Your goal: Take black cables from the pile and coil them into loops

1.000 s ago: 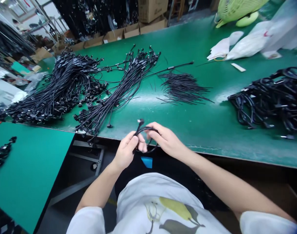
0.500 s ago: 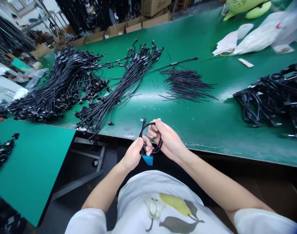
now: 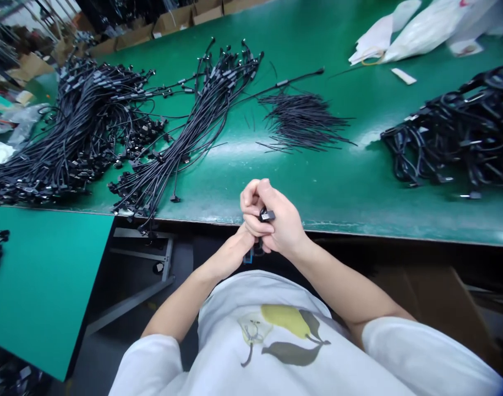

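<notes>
Both hands meet in front of my shirt at the bench edge. My right hand [image 3: 282, 223] is closed round a black cable [image 3: 258, 248], whose plug [image 3: 267, 215] with a bright metal end pokes out between the fingers. My left hand [image 3: 234, 252] is pressed against it from below left, its fingers closed on the same cable and partly covered by the right hand. Most of the cable's coil is hidden in the hands. Below them shows the edge of a small blue piece [image 3: 247, 257]; how it is attached I cannot see.
On the green bench [image 3: 317, 192] lie a bundle of straight black cables [image 3: 202, 110], a larger cable heap [image 3: 78, 121] to its left and a pile of thin black ties [image 3: 307, 121]. Coiled cables [image 3: 453, 132] are heaped at right, white plastic bags [image 3: 425, 33] behind. A lower green table [image 3: 45, 275] adjoins.
The hands have come together, and the cable loop that stood open between them is now gathered mostly inside the right hand. The plug has shifted right and down. The view has tilted downward.
</notes>
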`<state>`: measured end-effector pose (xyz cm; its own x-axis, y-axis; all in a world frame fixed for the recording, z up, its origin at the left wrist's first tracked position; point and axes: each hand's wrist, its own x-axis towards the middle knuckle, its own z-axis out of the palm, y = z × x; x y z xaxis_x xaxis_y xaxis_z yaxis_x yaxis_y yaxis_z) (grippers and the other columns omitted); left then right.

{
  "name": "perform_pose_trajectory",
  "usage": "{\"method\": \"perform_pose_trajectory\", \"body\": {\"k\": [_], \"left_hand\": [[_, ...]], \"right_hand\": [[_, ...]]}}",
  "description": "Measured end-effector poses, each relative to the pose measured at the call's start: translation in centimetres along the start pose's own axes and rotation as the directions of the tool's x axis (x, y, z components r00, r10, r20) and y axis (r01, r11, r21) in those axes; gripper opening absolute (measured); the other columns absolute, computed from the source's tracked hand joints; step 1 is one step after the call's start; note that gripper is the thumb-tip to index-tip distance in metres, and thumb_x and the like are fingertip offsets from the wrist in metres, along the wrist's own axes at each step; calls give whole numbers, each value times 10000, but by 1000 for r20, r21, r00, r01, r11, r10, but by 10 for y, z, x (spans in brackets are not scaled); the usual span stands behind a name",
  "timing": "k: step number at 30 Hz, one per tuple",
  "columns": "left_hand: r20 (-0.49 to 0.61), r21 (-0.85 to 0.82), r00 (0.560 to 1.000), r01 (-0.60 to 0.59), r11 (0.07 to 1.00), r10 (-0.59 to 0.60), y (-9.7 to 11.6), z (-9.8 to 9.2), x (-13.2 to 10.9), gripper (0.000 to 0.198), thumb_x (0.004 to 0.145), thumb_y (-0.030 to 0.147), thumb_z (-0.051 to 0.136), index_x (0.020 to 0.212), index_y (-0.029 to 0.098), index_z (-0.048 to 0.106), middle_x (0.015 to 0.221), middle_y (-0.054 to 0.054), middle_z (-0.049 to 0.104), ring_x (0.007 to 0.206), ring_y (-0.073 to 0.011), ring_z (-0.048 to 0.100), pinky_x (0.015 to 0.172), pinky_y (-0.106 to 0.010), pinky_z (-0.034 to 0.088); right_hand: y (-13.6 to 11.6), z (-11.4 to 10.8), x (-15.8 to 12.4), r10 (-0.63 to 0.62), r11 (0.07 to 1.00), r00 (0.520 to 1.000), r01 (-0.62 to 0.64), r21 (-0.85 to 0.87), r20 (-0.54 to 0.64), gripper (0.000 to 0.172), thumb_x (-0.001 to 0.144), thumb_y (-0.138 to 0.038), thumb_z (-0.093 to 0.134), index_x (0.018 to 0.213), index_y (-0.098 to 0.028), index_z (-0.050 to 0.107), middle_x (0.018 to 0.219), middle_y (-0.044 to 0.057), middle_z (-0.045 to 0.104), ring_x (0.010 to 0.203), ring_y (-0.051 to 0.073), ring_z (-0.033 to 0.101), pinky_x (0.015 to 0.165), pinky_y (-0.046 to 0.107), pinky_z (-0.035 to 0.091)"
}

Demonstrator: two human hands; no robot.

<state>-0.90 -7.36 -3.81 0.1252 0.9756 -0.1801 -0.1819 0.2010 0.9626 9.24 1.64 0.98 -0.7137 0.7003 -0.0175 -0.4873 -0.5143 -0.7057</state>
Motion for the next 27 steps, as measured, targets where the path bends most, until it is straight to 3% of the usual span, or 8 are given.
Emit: {"method": "perform_pose_trajectory", "body": {"k": [3, 6, 9, 12, 17, 21, 24, 27], "left_hand": [[169, -238, 982, 122, 964, -83, 6, 5, -1, 504, 843, 637, 551, 785, 138, 600, 756, -68, 600, 736, -173, 578, 722, -308, 455], [289, -429, 941, 295, 854, -179, 13, 9, -3, 429, 832, 577, 616, 835, 152, 558, 550, 37, 458, 476, -92, 426, 517, -247, 396], [115, -520, 972, 236, 821, -207, 13, 13, -1, 367, 825, 494, 670, 869, 152, 544, 531, 94, 327, 440, -42, 268, 465, -189, 308], [-57, -472, 982, 133, 872, -181, 10, 16, 4, 361, 797, 453, 712, 872, 133, 562, 565, 78, 367, 477, -38, 285, 477, -182, 284], [111, -474, 958, 284, 834, -263, 14, 16, 7, 367, 808, 455, 687, 925, 119, 599, 606, 60, 369, 501, -48, 315, 496, -199, 307], [138, -507, 945, 324, 798, -296, 17, 16, 10, 346, 819, 450, 667, 896, 120, 599, 614, 64, 333, 494, -45, 293, 493, -196, 292], [1, -393, 968, 232, 890, -252, 11, 12, 14, 377, 816, 508, 652, 834, 142, 563, 590, 72, 328, 487, -54, 276, 491, -208, 271], [-154, 19, 983, 100, 995, -96, 4, 3, 14, 362, 900, 512, 531, 818, 161, 563, 589, 49, 386, 520, -88, 335, 540, -240, 292]], "right_hand": [[-5, -3, 2, 86, 996, 989, -87, -1, 120, 451, 861, -597, 583, 758, -174, 466, 580, -100, 335, 321, -17, 161, 309, 123, 133], [-10, -11, 8, 205, 979, 953, -203, -32, 224, 479, 869, -620, 549, 731, -169, 464, 568, -98, 333, 314, -16, 139, 299, 129, 115], [-14, -18, 13, 158, 984, 980, -145, -105, 126, 560, 841, -722, 494, 735, -172, 482, 590, -75, 373, 345, 12, 274, 313, 147, 243], [-17, -20, 11, 60, 962, 998, -55, -267, 13, 490, 821, -667, 583, 822, -180, 530, 598, -56, 439, 415, 59, 420, 345, 165, 344], [-14, -20, 10, -9, 972, 998, -4, -233, -55, 285, 875, -448, 633, 869, -193, 507, 556, -116, 303, 322, 5, 210, 295, 128, 179], [-15, -29, 18, -29, 954, 999, 16, -301, -38, 280, 919, -471, 553, 896, -198, 498, 585, -111, 305, 338, 11, 187, 317, 150, 211], [-23, -42, 16, -209, 677, 975, 199, -709, 74, 257, 947, -435, 502, 958, -187, 568, 714, -26, 510, 513, 78, 484, 528, 239, 463], [-33, -55, 1, -176, 49, 877, 460, -886, 446, 231, 961, -317, 481, 1102, -197, 620, 1057, 86, 631, 980, 200, 599, 934, 426, 449]]}}
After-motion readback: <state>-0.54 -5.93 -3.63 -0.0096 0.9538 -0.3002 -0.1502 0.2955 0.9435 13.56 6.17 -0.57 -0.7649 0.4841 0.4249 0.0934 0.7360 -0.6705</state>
